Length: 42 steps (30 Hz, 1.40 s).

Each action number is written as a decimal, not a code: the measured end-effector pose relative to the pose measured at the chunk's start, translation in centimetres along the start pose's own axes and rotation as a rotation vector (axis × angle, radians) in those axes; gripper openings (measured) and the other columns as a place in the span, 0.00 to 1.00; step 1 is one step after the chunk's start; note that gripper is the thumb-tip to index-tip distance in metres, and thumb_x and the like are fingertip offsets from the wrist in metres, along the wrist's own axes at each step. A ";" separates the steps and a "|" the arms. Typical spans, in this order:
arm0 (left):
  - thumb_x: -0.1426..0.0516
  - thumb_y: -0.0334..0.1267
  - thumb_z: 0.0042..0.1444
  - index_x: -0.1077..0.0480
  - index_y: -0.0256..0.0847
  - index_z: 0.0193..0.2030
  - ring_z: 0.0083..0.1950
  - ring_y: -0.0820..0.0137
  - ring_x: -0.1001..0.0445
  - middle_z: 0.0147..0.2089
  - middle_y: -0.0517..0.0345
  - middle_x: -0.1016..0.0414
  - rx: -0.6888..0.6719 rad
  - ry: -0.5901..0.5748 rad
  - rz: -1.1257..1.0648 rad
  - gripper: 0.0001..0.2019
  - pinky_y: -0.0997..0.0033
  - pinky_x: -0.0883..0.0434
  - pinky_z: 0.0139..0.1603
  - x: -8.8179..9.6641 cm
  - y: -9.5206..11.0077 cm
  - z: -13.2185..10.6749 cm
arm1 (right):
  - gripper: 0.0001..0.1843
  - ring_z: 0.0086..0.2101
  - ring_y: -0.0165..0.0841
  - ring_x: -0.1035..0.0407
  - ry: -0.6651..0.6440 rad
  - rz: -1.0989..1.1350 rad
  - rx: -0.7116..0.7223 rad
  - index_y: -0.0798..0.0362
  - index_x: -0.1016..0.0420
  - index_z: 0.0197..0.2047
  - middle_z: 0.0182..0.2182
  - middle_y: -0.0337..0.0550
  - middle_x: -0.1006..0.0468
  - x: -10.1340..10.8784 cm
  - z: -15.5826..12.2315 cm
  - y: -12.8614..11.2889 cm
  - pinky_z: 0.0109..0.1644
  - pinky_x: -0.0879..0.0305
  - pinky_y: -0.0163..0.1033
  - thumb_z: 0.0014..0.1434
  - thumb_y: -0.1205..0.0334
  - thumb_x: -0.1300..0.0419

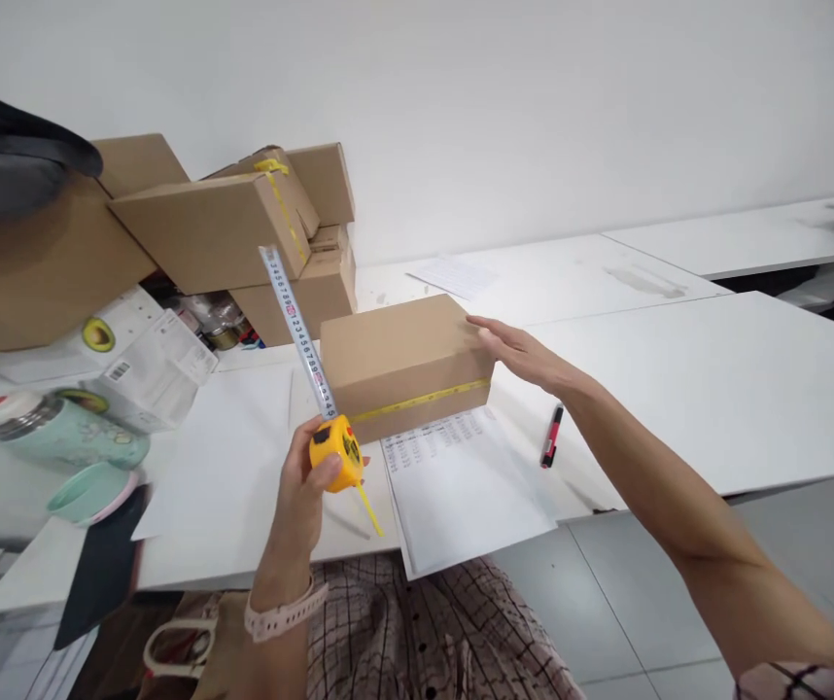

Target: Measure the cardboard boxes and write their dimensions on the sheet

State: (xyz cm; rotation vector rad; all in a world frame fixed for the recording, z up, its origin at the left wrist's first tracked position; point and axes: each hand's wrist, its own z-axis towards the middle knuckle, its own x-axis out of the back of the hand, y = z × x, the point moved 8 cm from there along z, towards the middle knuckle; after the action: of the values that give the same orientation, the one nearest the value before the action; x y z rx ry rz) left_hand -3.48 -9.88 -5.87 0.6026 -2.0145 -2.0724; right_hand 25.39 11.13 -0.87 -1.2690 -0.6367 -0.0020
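Cardboard box (402, 362) sits on the white table (679, 389), its front edge over a printed sheet (461, 486). The left hand (304, 491) is closed around a yellow tape measure (336, 455) just in front of it. The blade (296, 326) is drawn out but stands upward, not yet laid along the box. The right hand (523, 352) is spread flat at the box's right end, seemingly touching it. A red marker (552, 436) lies untouched nearby.
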 end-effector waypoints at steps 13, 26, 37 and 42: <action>0.32 0.48 0.47 0.33 0.44 0.51 0.34 0.64 0.19 0.50 0.53 0.23 -0.227 -0.005 0.048 0.26 0.66 0.22 0.30 -4.0 8.7 5.3 | 0.15 0.52 0.50 0.33 0.190 -0.644 0.241 0.53 0.23 0.38 0.48 0.57 0.21 -0.8 11.6 -8.0 0.57 0.41 0.49 0.71 0.60 0.49; 0.30 0.50 0.48 0.33 0.46 0.54 0.39 0.66 0.21 0.63 0.48 0.29 0.262 -0.343 -0.235 0.29 0.69 0.21 0.30 -12.0 -3.7 -3.4 | 0.34 0.44 0.47 0.29 0.243 -0.646 0.437 0.49 0.41 0.73 0.46 0.49 0.18 -3.1 12.7 -7.7 0.53 0.44 0.51 0.65 0.73 0.58; 0.30 0.50 0.48 0.32 0.46 0.55 0.46 0.62 0.22 0.55 0.50 0.25 0.241 -0.329 -0.248 0.30 0.55 0.18 0.47 -12.6 -5.0 -4.3 | 0.32 0.45 0.44 0.31 0.202 -0.815 0.466 0.39 0.25 0.65 0.48 0.48 0.20 -4.3 12.6 -8.0 0.50 0.48 0.48 0.68 0.72 0.57; 0.29 0.51 0.48 0.35 0.46 0.58 0.47 0.58 0.20 0.57 0.47 0.25 0.253 -0.352 -0.226 0.34 0.53 0.18 0.48 -12.6 -5.4 -4.3 | 0.31 0.45 0.44 0.32 0.224 -0.822 0.470 0.39 0.25 0.64 0.47 0.48 0.20 -4.3 12.4 -8.2 0.50 0.48 0.48 0.69 0.72 0.56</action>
State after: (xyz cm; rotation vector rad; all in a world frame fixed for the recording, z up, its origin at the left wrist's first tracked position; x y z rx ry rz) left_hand 10.42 -8.31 -9.22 0.5602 -2.5409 -2.1933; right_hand 13.51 18.02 6.29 -0.4834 -0.8624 -0.6300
